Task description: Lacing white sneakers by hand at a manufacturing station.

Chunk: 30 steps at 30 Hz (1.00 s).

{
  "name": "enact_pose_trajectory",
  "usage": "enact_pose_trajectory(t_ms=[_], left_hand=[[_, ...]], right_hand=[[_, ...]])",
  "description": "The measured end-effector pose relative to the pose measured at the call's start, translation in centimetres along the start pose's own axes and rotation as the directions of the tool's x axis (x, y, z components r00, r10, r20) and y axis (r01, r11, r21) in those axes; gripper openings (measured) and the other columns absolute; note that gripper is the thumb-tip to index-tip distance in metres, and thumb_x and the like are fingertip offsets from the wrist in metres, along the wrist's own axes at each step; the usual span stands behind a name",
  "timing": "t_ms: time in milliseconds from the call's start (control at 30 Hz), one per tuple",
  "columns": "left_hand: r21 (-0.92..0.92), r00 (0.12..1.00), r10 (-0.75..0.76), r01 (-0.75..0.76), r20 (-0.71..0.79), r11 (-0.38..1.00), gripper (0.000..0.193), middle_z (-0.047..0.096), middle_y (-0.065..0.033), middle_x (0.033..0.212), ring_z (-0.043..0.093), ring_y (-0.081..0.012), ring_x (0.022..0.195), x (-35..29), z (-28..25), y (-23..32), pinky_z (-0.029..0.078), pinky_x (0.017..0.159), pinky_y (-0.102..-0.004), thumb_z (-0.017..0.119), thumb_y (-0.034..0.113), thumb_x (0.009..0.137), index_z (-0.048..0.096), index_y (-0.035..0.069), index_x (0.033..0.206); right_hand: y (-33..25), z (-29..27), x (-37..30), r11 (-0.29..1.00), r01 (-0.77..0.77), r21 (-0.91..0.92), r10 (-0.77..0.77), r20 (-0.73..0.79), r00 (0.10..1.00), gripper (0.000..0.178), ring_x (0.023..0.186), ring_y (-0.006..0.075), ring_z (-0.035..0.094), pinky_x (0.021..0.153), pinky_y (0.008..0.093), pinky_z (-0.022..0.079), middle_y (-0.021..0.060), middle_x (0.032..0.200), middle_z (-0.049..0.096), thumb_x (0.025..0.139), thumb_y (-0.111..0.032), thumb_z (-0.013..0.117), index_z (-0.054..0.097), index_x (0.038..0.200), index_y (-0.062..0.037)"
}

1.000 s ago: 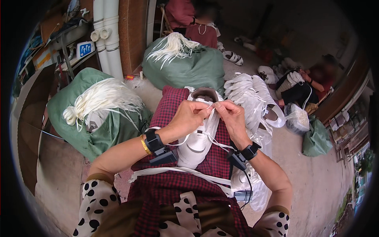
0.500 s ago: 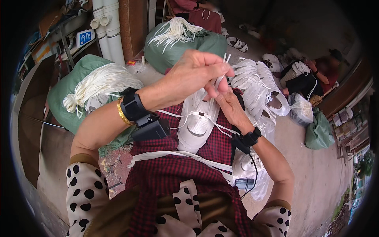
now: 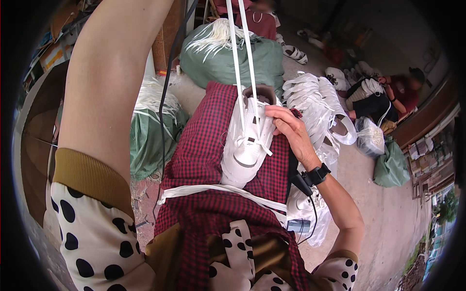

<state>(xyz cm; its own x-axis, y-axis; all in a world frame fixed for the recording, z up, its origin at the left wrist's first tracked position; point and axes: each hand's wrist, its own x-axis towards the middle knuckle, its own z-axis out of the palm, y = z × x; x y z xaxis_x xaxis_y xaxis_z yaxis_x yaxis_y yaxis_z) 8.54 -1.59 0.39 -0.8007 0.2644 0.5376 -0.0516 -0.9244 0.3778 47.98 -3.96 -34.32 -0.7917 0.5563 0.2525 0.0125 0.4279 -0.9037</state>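
A white shoe [image 3: 248,132] lies on red-and-black checked cloth [image 3: 194,138] over the person's lap, toe toward the body. Two white laces [image 3: 248,56] run taut from its eyelets up past the top edge, where their ends are cut off. The left arm [image 3: 111,68] rises out of the picture, so the left hand is out of sight and its grip cannot be told. The right hand [image 3: 290,130] touches the shoe's right side near the collar, its fingers bent and close together; the thumb is mostly hidden, so whether this grip pinches the edge or only presses on it cannot be told.

A band of white laces [image 3: 257,200] crosses the lap. The left arm covers part of a green sack [image 3: 148,150], while beyond the shoe a larger green sack [image 3: 204,75] bears a bundle of laces [image 3: 213,36]. White shoes [image 3: 306,97] lie overlapped beside the right hand, the lower ones blurred under clear plastic. A seated co-worker [image 3: 405,92] is dim at the right; another at the top is cut off.
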Motion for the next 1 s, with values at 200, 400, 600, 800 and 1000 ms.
enact_pose_trajectory(t_ms=[200, 400, 600, 800, 1000], left_hand=[[0.458, 0.87, 0.257, -0.449, 0.421, 0.768, 0.02, 0.061, -0.0235, 0.092, 0.069, -0.0373, 0.078, 4.7, -9.0, 2.0, 0.063, 0.071, -0.0577, 0.055, 0.011, 0.1, 0.052, -0.009, 0.099], [0.245, 0.987, 0.026, -0.065, 0.16, 0.967, 0.024, 0.062, -0.0248, 0.091, 0.069, -0.0355, 0.074, -1.5, -3.8, -0.4, 0.065, 0.066, -0.0481, 0.058, 0.012, 0.098, 0.054, -0.012, 0.1], [0.25, 0.925, 0.061, -0.164, 0.374, 0.954, 0.013, 0.064, -0.025, 0.086, 0.071, -0.0375, 0.075, 0.5, -6.2, 3.7, 0.065, 0.063, -0.0469, 0.06, 0.004, 0.093, 0.058, -0.009, 0.095], [0.398, 0.992, 0.029, -0.075, 0.12, 0.914, 0.009, 0.068, -0.0194, 0.074, 0.07, -0.0288, 0.057, -7.2, 0.4, 2.1, 0.061, 0.048, -0.0383, 0.058, 0.002, 0.088, 0.063, -0.005, 0.085], [0.412, 0.974, 0.068, -0.154, 0.216, 0.898, 0.014, 0.067, -0.0187, 0.073, 0.069, -0.0285, 0.055, -6.3, -0.7, 3.1, 0.06, 0.046, -0.0366, 0.061, 0.005, 0.091, 0.061, -0.005, 0.082]], right_hand=[[-1.7, 2.6, -4.0, 0.916, 0.214, -0.338, -0.142, 0.224, 0.964, 0.03, 0.108, 0.0223, 0.057, 0.082, 0.0317, 0.051, 0.0093, 0.121, 0.054, 0.079, -0.001, 0.074, 0.066, 0.107, -0.0048], [-1.4, 1.8, -3.7, 0.855, 0.326, -0.403, -0.213, 0.301, 0.93, 0.018, 0.096, 0.0256, 0.06, 0.076, 0.0349, 0.05, 0.0085, 0.098, 0.064, 0.077, -0.003, 0.079, 0.07, 0.092, 0.0005], [-3.3, 4.1, -3.2, 0.831, 0.379, -0.407, -0.304, 0.24, 0.922, 0.015, 0.064, 0.0243, 0.063, 0.061, 0.0341, 0.051, 0.0132, 0.077, 0.066, 0.083, 0.001, 0.07, 0.073, 0.098, 0.0036], [-0.5, 3.2, -3.1, 0.741, 0.134, -0.658, -0.288, -0.13, 0.949, 0.005, 0.048, 0.0107, 0.053, 0.049, 0.0272, 0.045, 0.0046, 0.054, 0.055, 0.08, -0.001, 0.066, 0.066, 0.085, 0.0016], [-1.8, 3.8, -3.6, 0.844, -0.052, -0.534, -0.095, -0.244, 0.965, 0.007, 0.049, 0.0163, 0.053, 0.05, 0.0319, 0.044, 0.0059, 0.056, 0.053, 0.077, -0.001, 0.064, 0.058, 0.082, -0.0023]])
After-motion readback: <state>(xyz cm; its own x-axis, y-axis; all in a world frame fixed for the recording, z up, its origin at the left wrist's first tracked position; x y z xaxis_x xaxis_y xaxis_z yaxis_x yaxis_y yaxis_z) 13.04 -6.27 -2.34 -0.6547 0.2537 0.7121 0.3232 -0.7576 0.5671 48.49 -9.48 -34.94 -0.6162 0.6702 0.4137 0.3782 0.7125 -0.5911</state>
